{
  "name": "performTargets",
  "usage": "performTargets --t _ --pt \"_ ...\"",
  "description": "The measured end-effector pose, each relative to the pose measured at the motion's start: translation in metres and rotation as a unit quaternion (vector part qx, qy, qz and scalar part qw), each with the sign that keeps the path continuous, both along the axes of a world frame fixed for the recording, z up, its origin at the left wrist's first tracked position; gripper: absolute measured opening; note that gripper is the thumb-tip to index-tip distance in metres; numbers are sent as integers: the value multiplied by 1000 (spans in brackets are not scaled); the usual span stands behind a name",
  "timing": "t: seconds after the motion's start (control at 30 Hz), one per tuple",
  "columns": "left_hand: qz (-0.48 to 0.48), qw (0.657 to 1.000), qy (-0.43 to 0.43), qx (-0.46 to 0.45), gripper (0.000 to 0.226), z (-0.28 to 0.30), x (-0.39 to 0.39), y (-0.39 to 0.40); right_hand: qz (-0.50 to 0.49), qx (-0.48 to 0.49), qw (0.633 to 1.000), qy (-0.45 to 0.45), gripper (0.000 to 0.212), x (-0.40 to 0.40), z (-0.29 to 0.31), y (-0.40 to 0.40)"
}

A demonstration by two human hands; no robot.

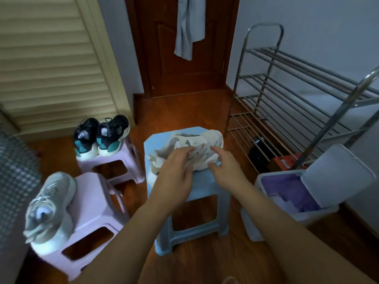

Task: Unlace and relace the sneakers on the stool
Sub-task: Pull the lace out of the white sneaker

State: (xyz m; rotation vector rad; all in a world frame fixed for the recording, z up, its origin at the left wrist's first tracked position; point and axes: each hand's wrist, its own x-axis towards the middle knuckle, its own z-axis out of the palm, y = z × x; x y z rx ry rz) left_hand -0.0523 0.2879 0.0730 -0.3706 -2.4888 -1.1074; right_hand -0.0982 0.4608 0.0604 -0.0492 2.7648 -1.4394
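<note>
Leftmost, a grey sneaker (49, 203) sits on a pink stool (90, 214), then on the blue stool (190, 193) lie cream sneakers (196, 148), the left hand (174, 173) resting loose-fingered on them and the right hand (223, 165) reaching beside, fingers released.

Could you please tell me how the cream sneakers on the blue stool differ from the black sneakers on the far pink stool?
The cream sneakers are pale; the black sneakers are dark with teal heels. The cream sneakers lie askew on the blue stool; the black sneakers stand upright, side by side, on the pink stool. The left hand and right hand reach the cream ones only. Both sit on plastic stools.
</note>
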Motion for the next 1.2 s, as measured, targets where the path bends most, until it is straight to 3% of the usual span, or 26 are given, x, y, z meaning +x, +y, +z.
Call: performTargets --t 0.1,0.2,0.3,0.43,0.53,0.73,0.8,0.9,0.97,1.07,1.2 --pt "81 994 70 -9 42 9 7 -21 18 -20 1000 -9 59 5 -1 -17" --pt "156 984 -73 33 55 -2 -3 -53 10 -48 999 -18 66 4 -2 -33" --pt "97 976 -175 85 60 -16 -4 -66 8 -76 996 -36 69 -3 -2 -46" --pt "72 985 -124 93 39 -21 3 -52 12 -130 991 -26 67 -16 2 -55" --pt "46 993 -106 38 41 -29 4 -37 1 -144 989 -21 65 -23 4 -59" --pt "33 990 -119 63 43 -37 2 -34 -6 -88 996 31 58 -13 16 -56" --pt "32 988 -126 85 46 -38 3 -34 32 -30 999 20 50 -5 21 -50" --pt "43 980 -162 108 51 -36 6 -41 61 31 998 -17 58 2 14 -45" --pt "71 979 -181 65 57 -36 16 -55 67 57 996 -25 59 5 12 -47" --pt "115 975 -191 0 52 -36 42 -85 69 128 989 25 39 8 9 -56" --pt "184 947 -228 -132 35 -30 78 -155 87 77 990 79 37 20 19 -84"
